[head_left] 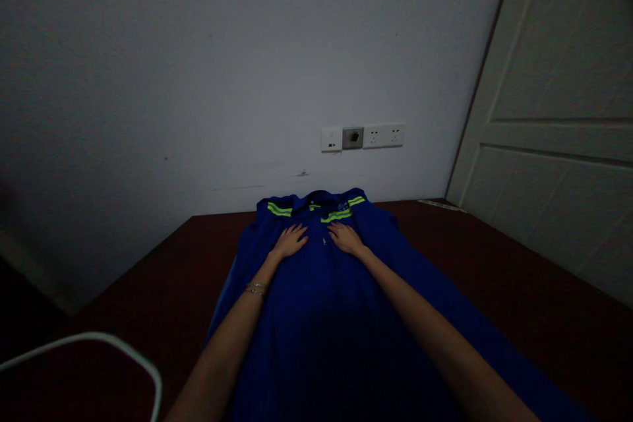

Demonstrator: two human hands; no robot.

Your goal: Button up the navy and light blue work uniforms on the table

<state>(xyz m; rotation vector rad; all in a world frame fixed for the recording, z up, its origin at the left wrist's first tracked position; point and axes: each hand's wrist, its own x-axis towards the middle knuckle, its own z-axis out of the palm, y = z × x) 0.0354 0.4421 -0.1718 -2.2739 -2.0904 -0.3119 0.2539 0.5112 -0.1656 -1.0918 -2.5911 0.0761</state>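
A blue garment point(316, 297) with yellow-green and grey reflective stripes across its upper part lies spread out on a dark red-brown surface. It looks like a work jacket, its collar end toward the wall. My left hand point(291, 241) rests flat on the cloth just below the left stripe, fingers stretched out. Below the right stripe, my right hand point(346, 239) lies palm down with its fingers extended. A small light mark shows on the cloth between the hands. The garment's near part is in deep shadow.
The dark red-brown surface point(192, 257) meets a pale wall point(237, 66) at the back. Sockets and a switch panel point(384, 136) are set in that wall. On the right stands a panelled door point(554, 132). A white cable point(119, 343) curves at the lower left.
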